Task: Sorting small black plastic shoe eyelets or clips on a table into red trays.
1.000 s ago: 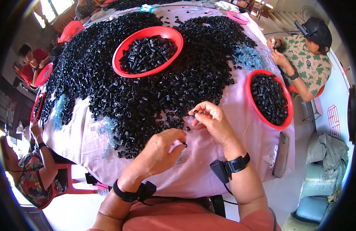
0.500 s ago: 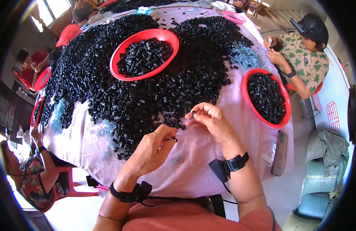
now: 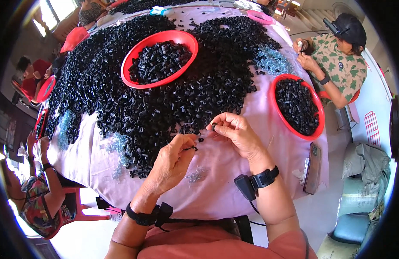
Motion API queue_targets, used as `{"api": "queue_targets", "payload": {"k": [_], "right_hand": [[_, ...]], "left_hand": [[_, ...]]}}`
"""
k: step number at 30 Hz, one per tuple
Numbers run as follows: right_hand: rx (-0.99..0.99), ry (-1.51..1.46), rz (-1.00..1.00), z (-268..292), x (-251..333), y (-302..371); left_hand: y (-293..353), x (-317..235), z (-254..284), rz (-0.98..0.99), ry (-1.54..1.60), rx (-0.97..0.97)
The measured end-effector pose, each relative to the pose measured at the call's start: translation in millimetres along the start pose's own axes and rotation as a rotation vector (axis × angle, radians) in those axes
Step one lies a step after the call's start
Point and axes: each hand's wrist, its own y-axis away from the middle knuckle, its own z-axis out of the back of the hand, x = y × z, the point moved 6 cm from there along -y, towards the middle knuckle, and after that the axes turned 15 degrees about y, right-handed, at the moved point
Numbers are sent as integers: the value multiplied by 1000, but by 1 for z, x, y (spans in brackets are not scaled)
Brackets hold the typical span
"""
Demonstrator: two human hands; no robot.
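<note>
My left hand (image 3: 170,163) is closed on a small black plastic piece (image 3: 191,148) that pokes out past its fingertips. To its right, my right hand (image 3: 237,137) pinches another small dark piece (image 3: 214,126) between thumb and forefinger. The two hands are apart, over the near edge of a wide heap of black plastic pieces (image 3: 165,105). One loose black piece (image 3: 201,140) lies on the cloth between them. My fingers partly hide both held pieces, so their exact shape cannot be made out.
A pink cloth (image 3: 225,172) covers the table. Red basins of black pieces stand on the heap (image 3: 127,75) and at the right (image 3: 319,125). A phone (image 3: 312,168) lies near the right edge. Bluish clear scraps (image 3: 273,61) lie about. A co-worker (image 3: 344,60) sits at the right, others around the left.
My left hand has shifted slightly up, its fingers closer together. My right hand keeps its pinch almost in place. The whole view has moved a little.
</note>
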Motion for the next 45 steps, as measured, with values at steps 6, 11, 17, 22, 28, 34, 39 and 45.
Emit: {"api": "queue_targets", "payload": {"k": [6, 11, 17, 22, 28, 34, 39, 45], "right_hand": [[86, -37, -10, -7, 9, 3], [168, 20, -32, -12, 7, 1], [131, 7, -53, -10, 3, 2], [146, 51, -28, -12, 5, 3], [143, 83, -30, -11, 7, 5], [191, 149, -53, -14, 10, 5], [195, 80, -29, -15, 5, 3], [229, 66, -45, -17, 3, 4]], "left_hand": [[4, -20, -5, -78, -243, -11], [4, -10, -18, -162, -443, 77], [4, -14, -13, -221, -480, 36], [10, -21, -11, -166, -455, 125], [12, -19, -29, -163, -610, 191], [15, -11, -37, -150, -712, 170], [14, -9, -39, -134, -740, 173], [13, -25, -27, -230, -642, 130]]}}
